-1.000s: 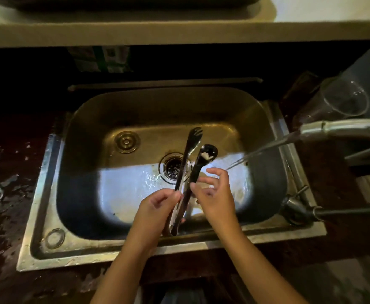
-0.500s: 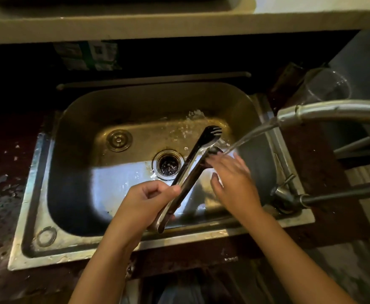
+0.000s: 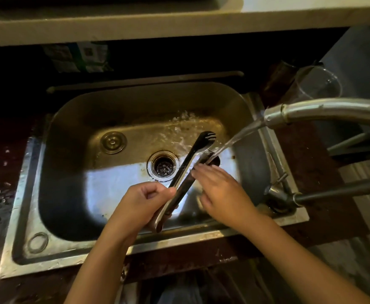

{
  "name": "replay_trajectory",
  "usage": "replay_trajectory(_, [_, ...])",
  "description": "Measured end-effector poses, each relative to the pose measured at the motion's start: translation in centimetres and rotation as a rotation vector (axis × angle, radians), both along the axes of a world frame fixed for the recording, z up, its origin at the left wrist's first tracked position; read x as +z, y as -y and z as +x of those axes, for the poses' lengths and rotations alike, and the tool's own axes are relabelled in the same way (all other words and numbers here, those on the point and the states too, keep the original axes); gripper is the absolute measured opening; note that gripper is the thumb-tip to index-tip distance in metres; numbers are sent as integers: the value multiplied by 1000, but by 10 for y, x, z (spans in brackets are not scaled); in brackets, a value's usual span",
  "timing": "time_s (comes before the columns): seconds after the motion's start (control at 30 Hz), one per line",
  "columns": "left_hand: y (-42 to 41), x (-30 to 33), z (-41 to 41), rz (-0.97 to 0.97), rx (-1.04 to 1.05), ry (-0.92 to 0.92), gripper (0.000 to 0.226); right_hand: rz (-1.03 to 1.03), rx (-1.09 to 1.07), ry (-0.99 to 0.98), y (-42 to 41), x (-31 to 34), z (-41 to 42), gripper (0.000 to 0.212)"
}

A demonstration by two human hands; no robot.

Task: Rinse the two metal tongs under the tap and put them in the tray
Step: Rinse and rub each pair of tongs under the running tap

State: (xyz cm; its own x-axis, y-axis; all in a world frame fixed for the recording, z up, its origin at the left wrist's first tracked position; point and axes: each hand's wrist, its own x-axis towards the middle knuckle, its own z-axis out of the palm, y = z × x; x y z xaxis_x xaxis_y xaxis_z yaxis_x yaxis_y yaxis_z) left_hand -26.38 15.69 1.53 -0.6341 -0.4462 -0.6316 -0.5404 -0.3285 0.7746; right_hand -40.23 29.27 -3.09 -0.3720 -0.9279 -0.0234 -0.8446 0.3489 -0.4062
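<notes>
While water runs from the tap spout (image 3: 324,110) at the right edge of the frame, a pair of metal tongs (image 3: 186,176) is held slantwise over the steel sink (image 3: 23,194), its hinged end low and near the front wall, its two tips raised toward the upper right. The left hand (image 3: 142,205), at lower centre, is closed around the hinged end of the tongs. The right hand (image 3: 223,194), just right of centre, lies with loosely spread fingers (image 3: 201,170) touching the nearer arm of the tongs close to its tip; whether it grips that arm or only rubs it cannot be told. The farther arm ends in a forked head (image 3: 208,137); the nearer tip sits in the water stream (image 3: 234,139), which falls diagonally from the spout and splashes across the back of the basin. A round drain (image 3: 163,165) lies at the centre of the basin floor, just left of the tongs. A clear plastic cup (image 3: 318,84) stands in the upper right of the frame, behind the spout. A pale shelf edge (image 3: 135,27) crosses the top of the frame.
</notes>
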Motion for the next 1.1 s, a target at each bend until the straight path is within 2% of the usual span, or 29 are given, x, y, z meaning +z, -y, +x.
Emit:
replay_trajectory(0.1, [3,-9,0,75,-73,2,26,68,-112,-9,3,-6,-30,53])
replay_trajectory(0.17, [5,-14,1,90,-98,-12,34,187,-216,-84,5,-10,-56,55])
replay_trajectory(0.27, [3,-20,0,105,-99,-34,43,269,-250,-135,3,-14,-61,57])
replay_trajectory(0.37, [0,-27,-6,126,-67,-39,43,199,-184,-95,-4,-11,-31,60])
replay_trajectory(0.5, [-5,-37,-25,69,-18,-51,22,8,-9,176,-9,11,19,50])
replay_trajectory(0.6, [-5,-42,-40,71,-4,-107,19,1,133,81,-10,16,17,44])
replay_trajectory(0.73, [-3,-45,-52,67,-32,-132,15,117,-154,-73,2,14,-31,55])
replay_trajectory(0.77, [-3,-46,-54,63,-29,-132,15,136,-165,-77,2,13,-35,56])
replay_trajectory(0.8, [-3,-46,-57,60,-22,-130,15,134,-122,-46,1,12,-33,56])
replay_trajectory(0.9, [-4,-49,-61,57,7,-125,19,29,217,72,-12,11,-2,53])
replay_trajectory(0.97, [-6,-51,-61,60,23,-135,20,-18,305,29,-16,7,6,51])
replay_trajectory(1.03, [-8,-52,-60,91,38,-150,19,-48,221,-113,-11,0,-12,49])
replay_trajectory(1.1, [-10,-53,-56,106,24,-143,21,-25,-18,-120,-3,-5,-34,48])
